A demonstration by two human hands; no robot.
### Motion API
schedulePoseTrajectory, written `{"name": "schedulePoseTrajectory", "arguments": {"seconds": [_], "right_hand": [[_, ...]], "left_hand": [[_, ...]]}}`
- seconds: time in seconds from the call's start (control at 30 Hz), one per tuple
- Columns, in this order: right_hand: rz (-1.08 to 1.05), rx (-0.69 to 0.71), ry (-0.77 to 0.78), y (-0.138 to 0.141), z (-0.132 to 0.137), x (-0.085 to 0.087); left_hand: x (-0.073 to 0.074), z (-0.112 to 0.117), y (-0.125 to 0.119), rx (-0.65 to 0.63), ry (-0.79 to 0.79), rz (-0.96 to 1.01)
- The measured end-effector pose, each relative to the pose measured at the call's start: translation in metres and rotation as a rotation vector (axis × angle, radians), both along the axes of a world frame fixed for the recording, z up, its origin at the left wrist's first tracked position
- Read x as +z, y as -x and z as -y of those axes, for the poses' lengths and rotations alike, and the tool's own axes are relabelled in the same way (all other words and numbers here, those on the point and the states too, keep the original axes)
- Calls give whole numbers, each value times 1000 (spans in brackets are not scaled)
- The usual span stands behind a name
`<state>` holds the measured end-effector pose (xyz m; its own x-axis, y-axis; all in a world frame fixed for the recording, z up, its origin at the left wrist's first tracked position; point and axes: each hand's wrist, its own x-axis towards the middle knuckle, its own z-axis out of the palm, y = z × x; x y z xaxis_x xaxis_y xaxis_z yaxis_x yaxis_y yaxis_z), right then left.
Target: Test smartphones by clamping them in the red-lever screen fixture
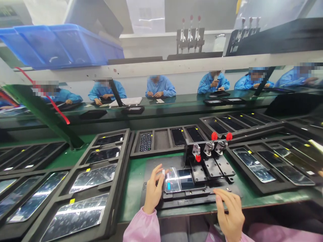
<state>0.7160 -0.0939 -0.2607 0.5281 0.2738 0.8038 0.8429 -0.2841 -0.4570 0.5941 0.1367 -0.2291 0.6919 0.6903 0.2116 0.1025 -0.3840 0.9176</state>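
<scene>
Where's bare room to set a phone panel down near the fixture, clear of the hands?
Bare green mat lies between the left foam tray and the black fixture plate. A narrower green strip borders the right foam tray. The rear tray has one vacant slot. It's crowded around the toggle clamps and the phone panel under the left hand.

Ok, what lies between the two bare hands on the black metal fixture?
In the head view, a glossy black smartphone partly under a clear plastic film lies between the left hand and right hand.

Yellow tags [72, 201] on phone panels [75, 216], nothing legible
</scene>
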Motion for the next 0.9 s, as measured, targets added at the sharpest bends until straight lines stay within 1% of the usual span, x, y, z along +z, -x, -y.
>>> {"name": "schedulePoseTrajectory", "arguments": {"seconds": [0.1, 0.27, 0.37, 0.47, 0.53, 0.6, 0.67, 0.73, 0.83, 0.9], "right_hand": [[-34, -2, 3, 2, -4, -2], [-45, 40, 34, 12, -15, -4], [-35, 90, 49, 22, -23, 0], [-8, 152, 87, 40, -35, 9], [28, 225, 183, 55, -47, 16], [51, 269, 317, 70, -62, 22], [48, 248, 438, 80, -76, 25], [40, 207, 529, 84, -87, 24], [42, 152, 626, 84, -95, 20], [55, 126, 653, 83, -95, 18]], "left_hand": [[-1, -1, -1, 24, 3, 5], [-3, -1, 0, 8, -28, 1], [-5, -1, 1, 11, -59, 4], [-5, -1, 2, 19, -84, 15], [-4, -1, 2, 18, -88, 18], [-2, 0, 1, 5, -81, 16], [1, 2, -1, -10, -72, 14], [3, 3, -3, -28, -68, 6], [4, 3, -5, -30, -63, -2], [4, 3, -5, -20, -62, -6]]}}
